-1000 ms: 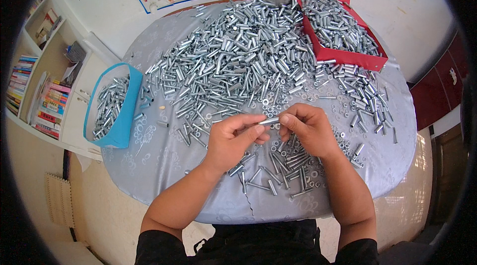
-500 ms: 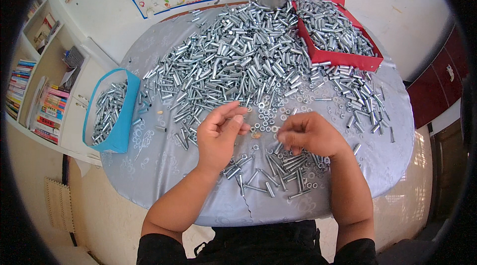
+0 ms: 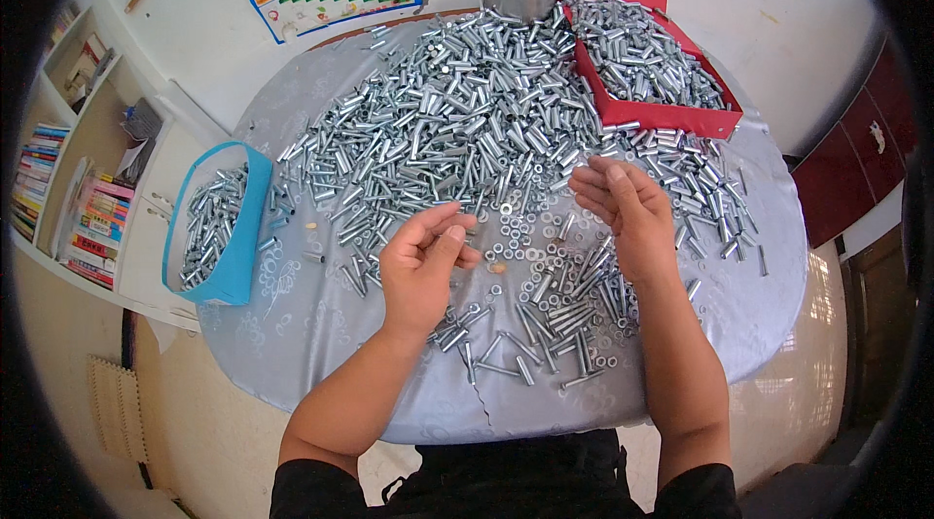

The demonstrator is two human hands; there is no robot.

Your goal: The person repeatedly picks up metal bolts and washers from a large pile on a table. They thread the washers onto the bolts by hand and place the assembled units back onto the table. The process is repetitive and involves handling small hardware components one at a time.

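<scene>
In the head view, the person's left hand [image 3: 425,261] is over the oval table with silver-grey patterned cloth [image 3: 292,354]; its fingers are loosely curled, the thumb a little apart from them, and no piece is visible in it. The right hand [image 3: 634,213] is above the right part of the large heap of shiny metal bolts and sleeves [image 3: 438,120]; its fingers lie close together, but whether something small is between them, one cannot tell

Between the hands lie silver ring-shaped washers and nuts [image 3: 516,245], and nearer to the person a smaller group of bolts [image 3: 559,315]

The work seems to be only partly done: the light-blue open bin [image 3: 255,232] and the red open box [image 3: 671,118] contain many metal pieces, while the heap, the washers and nuts and the smaller group remain loose on the cloth
</scene>
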